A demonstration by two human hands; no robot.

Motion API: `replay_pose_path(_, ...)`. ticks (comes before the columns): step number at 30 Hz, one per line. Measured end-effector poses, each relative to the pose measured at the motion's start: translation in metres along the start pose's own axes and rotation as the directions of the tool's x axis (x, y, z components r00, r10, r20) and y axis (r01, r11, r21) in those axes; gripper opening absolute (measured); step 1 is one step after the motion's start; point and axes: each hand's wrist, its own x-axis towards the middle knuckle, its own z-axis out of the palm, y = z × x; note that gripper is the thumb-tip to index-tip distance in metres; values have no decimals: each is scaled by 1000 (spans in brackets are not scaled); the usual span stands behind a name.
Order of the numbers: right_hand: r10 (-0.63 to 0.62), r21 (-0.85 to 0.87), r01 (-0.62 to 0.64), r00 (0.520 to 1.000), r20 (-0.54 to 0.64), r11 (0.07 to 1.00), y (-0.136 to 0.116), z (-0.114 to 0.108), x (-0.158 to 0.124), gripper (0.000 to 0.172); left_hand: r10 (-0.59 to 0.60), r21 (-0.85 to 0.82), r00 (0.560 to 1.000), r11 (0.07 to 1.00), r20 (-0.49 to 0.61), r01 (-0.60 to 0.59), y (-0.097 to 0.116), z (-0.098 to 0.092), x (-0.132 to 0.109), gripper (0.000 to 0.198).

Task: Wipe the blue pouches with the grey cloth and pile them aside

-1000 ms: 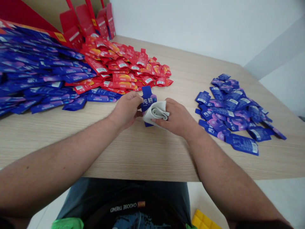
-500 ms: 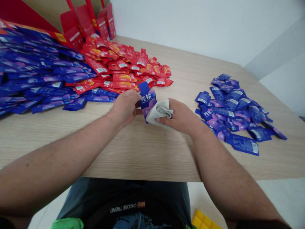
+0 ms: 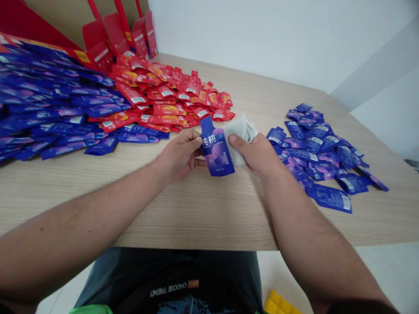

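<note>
Pinched by its left edge, a blue sachet [image 3: 217, 153] with pink-purple shapes and white lettering is held up over the table by my left hand [image 3: 179, 156]. Its printed face is turned toward me. My right hand [image 3: 257, 152] grips a folded white cloth [image 3: 240, 131], with the thumb lying across the front of it. The cloth is just right of the sachet, close to its edge; whether they touch I cannot tell. Some fingertips of both hands are hidden behind what they hold.
On the left lies a large heap of blue sachets [image 3: 62, 104], beside a pile of red sachets [image 3: 170, 93]. A smaller pile of blue sachets [image 3: 319, 150] is at the right. Open red boxes [image 3: 116, 35] stand at the back left. The table's front edge [image 3: 196, 248] runs before my lap.
The cloth has come off the front of the sachet, moving up and right with my right hand, which has turned. More of the sachet's face shows now, slightly further right.
</note>
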Motion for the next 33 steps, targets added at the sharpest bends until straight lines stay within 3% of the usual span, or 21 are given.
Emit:
replay_pose_path(6,-25,51,20,996,91,999,-15,28,-17,52,-42,29,996,999,-84,45,-14,10,1,23)
replay_pose_path(14,-119,-134,108,990,-73,985,-15,38,-20,45,26,34,972,999,-231,-19,-17,10,4,24)
replay_pose_path(18,-127,-198,93,978,-165,976,-12,36,-17,45,66,-30,981,997,-184,-73,-10,10,-1,23)
replay_pose_path(22,-142,-231,96,972,-189,968,-10,36,-16,47,152,157,971,980,-183,-124,-11,8,0,21)
replay_pose_path(25,-186,-288,142,974,-131,947,-13,34,-17,42,178,238,960,963,-218,-125,-13,5,3,20)
replay_pose_path(29,-224,-401,258,966,132,879,-17,24,-17,32,129,178,963,980,-238,-87,-12,4,6,17)
replay_pose_path(33,-225,-466,201,974,4,862,-16,16,-13,38,96,151,980,986,-173,-70,-9,6,3,20)
